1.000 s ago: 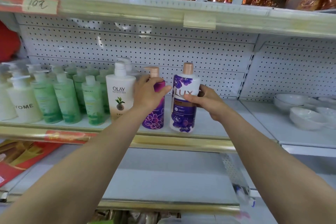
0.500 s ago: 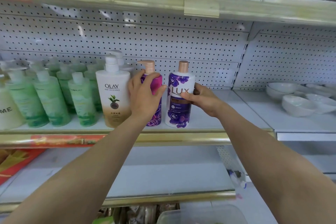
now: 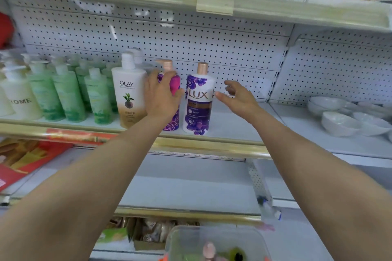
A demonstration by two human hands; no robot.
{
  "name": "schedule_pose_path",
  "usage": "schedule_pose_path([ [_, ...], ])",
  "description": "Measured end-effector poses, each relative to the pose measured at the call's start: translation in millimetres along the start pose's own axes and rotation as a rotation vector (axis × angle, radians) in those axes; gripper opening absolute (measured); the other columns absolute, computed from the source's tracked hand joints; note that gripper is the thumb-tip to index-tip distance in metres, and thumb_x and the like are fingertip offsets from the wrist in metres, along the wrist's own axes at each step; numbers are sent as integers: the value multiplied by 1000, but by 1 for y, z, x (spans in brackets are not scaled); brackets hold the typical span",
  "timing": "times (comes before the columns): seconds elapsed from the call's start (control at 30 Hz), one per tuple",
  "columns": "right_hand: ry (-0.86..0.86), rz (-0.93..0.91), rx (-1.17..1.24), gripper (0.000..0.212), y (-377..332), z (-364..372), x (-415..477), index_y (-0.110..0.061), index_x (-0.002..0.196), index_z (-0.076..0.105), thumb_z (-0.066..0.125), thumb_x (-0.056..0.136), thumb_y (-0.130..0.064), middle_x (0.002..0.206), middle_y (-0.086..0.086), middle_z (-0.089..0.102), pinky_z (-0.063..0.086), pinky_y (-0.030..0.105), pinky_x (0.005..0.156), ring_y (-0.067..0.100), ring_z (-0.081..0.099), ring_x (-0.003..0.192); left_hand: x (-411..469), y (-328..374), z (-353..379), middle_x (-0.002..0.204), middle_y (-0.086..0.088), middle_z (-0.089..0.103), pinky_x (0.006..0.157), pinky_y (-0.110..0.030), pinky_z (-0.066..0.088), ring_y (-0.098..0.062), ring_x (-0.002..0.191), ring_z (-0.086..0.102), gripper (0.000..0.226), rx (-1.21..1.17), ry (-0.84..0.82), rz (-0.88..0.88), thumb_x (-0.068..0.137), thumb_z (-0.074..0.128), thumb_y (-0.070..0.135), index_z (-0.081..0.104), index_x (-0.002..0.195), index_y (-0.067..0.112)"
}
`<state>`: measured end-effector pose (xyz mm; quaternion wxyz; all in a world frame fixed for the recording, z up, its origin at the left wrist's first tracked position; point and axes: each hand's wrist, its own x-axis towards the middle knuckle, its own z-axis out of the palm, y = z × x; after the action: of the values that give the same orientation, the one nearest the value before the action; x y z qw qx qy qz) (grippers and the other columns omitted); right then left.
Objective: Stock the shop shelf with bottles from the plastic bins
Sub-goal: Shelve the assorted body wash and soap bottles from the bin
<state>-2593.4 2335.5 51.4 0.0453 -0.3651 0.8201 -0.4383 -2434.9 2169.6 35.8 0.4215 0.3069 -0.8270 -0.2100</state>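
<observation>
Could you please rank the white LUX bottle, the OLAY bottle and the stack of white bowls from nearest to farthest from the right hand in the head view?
From the right hand, open beside the shelf's bottles:
1. White LUX bottle, just to its left, with a slight gap.
2. OLAY bottle, further left, beyond the left hand.
3. Stack of white bowls, far right on the neighbouring shelf section.

Two bare forearms come in from the lower corners, both uncovered for their whole visible length, with no sleeve in sight. The left hand (image 3: 162, 96) and right hand (image 3: 238, 98) are bare too: no glove, ring, watch or wristband shows, and the fingernails are short and unpainted
</observation>
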Motion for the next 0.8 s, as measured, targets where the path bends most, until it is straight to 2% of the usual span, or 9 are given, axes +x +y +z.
schedule_pose_path([
  [0.13,15,-172,-348,68,-5,-36,-21,-25,152,36,57,94,-53,153,2,44,37,41,110,25,38,140,-25,42,-2,152,-14,31,111,-46,34,-35,138,30,51,81,8,-40,92,58,45,49,139,27],
  [0.27,-11,-224,-506,68,-3,-68,-50,-26,153,33,54,95,-54,155,4,40,34,44,111,26,29,144,-60,85,-5,148,-15,37,107,-46,34,-36,136,32,55,137,-8,-63,92,60,43,45,142,25],
  [0.53,-117,-217,-551,69,35,-88,-102,-23,153,32,54,95,-55,153,9,40,38,47,109,30,32,142,-143,114,3,141,-15,43,103,-44,38,-37,128,38,58,178,-68,-173,89,66,37,45,141,21],
  [0.7,-195,-147,-490,72,77,-72,-126,-22,153,32,55,94,-55,154,9,39,37,47,110,29,30,143,-184,101,25,140,-15,44,104,-44,37,-35,129,39,56,173,-127,-205,87,69,38,50,138,21],
  [0.8,-245,-71,-452,70,110,-53,-140,-21,151,34,55,93,-54,151,9,42,37,42,108,28,34,141,-211,83,49,144,-16,41,105,-46,36,-35,131,36,59,169,-215,-239,87,68,39,48,140,21],
])
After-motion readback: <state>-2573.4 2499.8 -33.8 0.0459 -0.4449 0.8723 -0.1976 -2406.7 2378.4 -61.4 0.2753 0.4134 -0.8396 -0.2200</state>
